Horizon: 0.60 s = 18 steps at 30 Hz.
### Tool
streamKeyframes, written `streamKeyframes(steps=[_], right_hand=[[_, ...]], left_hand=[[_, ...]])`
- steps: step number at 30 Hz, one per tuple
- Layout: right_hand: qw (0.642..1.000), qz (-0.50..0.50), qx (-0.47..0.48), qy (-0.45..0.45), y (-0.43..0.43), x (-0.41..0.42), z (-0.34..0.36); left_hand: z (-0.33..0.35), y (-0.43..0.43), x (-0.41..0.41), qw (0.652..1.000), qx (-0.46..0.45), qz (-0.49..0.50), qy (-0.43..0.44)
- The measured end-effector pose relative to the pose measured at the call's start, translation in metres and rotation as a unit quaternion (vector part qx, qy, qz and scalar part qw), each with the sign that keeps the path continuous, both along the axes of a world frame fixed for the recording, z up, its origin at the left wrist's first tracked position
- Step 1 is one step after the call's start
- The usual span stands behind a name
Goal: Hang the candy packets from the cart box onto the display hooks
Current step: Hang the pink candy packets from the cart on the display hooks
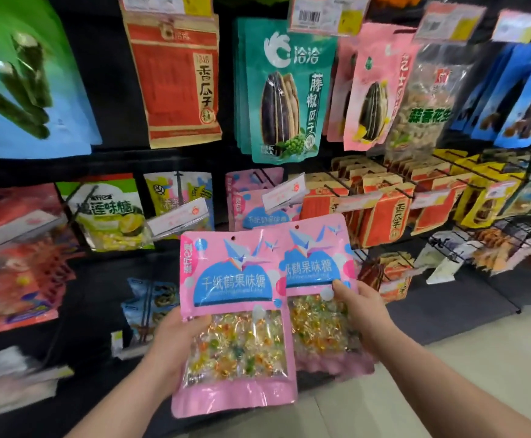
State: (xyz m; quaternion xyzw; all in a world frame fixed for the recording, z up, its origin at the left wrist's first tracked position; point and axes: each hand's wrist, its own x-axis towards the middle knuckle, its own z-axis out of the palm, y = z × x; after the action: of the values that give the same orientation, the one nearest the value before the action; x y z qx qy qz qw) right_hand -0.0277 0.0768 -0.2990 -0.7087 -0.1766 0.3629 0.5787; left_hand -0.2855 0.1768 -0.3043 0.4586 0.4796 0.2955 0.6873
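Note:
I hold two pink candy packets upright in front of the display. My left hand (175,346) grips the left packet (235,314) at its left edge, thumb on the front. My right hand (363,314) grips the right packet (317,279) at its right edge; this packet sits partly behind the left one. Each packet has a blue label, a clear window of wrapped candies and a punched hole at the top. Matching pink packets (254,200) hang on a display hook just above, behind a price tag (284,192). The cart box is out of view.
Seed packets in red (175,83), teal (286,90) and pink (368,90) hang on the upper row. Red-orange packs (387,213) fill hooks to the right, a green durian candy bag (109,213) hangs left. Wire hooks (453,248) jut out at lower right above the pale floor (447,352).

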Motion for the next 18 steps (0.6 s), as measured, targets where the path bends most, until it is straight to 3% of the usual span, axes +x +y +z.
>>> streamKeyframes(steps=[18], right_hand=[[0.989,0.149,-0.017,0.014,0.055,0.062,-0.011]], left_hand=[[-0.005,-0.018,0.051,0.989,-0.008,0.147,0.003]])
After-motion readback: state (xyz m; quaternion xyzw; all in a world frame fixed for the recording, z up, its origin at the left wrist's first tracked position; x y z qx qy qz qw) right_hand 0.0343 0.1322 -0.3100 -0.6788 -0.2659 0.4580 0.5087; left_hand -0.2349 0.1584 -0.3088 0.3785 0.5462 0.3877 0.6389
